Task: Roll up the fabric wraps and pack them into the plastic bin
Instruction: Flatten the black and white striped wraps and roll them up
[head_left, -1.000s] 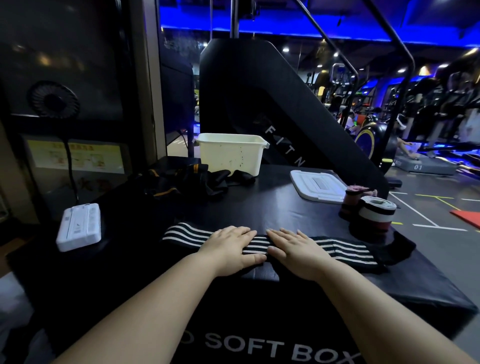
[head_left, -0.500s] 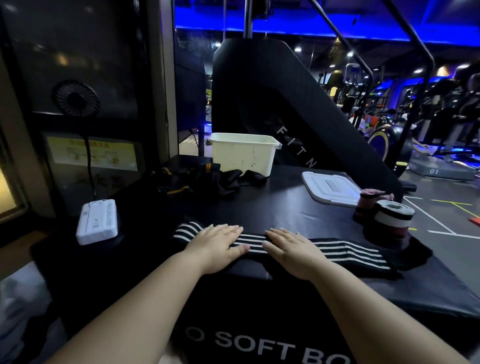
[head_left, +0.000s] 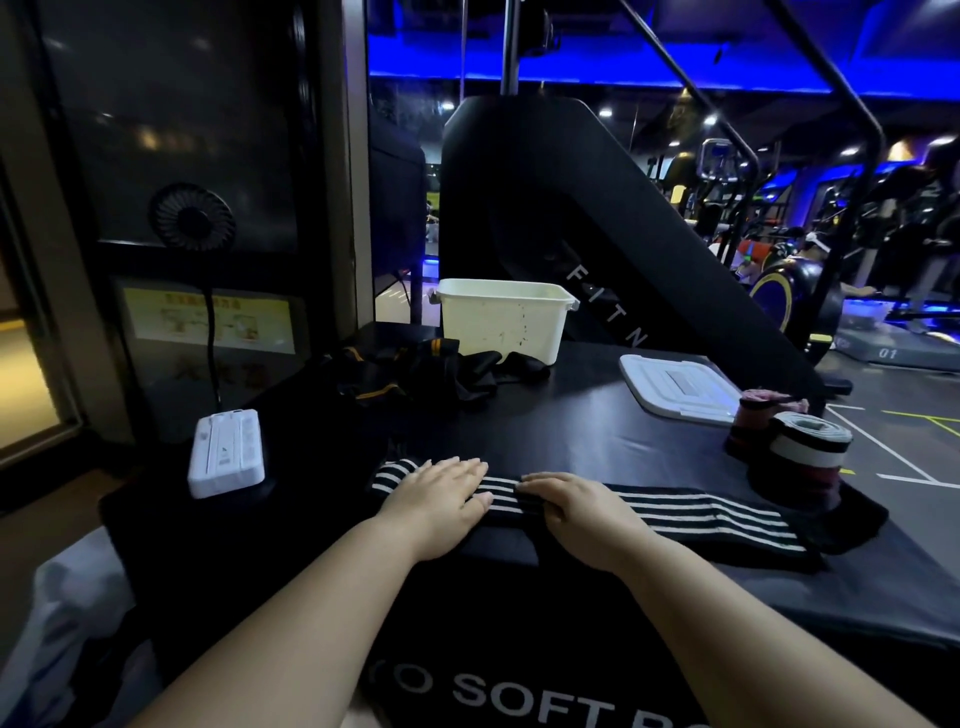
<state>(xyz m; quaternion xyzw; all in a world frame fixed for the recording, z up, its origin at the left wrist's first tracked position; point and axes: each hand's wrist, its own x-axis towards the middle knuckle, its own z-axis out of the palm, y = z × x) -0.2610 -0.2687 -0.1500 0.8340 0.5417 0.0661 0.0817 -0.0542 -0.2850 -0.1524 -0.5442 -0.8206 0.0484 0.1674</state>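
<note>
A black fabric wrap with white stripes (head_left: 691, 512) lies flat along the near edge of the black soft box (head_left: 597, 431). My left hand (head_left: 441, 491) presses flat on its left part with straight fingers. My right hand (head_left: 576, 506) rests palm down on it beside the left hand, its fingertips bent slightly onto the cloth. The white plastic bin (head_left: 501, 319) stands at the back of the box, apart from both hands. Two rolled wraps, one striped (head_left: 808, 452) and one dark (head_left: 756, 415), stand at the right.
A heap of unrolled black wraps with orange trim (head_left: 415, 374) lies in front of the bin. The bin's white lid (head_left: 680, 387) lies at the right rear. A white device (head_left: 227, 452) sits at the left edge. Gym machines stand behind.
My left hand has slid left along the wrap, leaving less of the striped left end showing. My right hand stays in the middle, fingertips bending a little. The view has shifted slightly.
</note>
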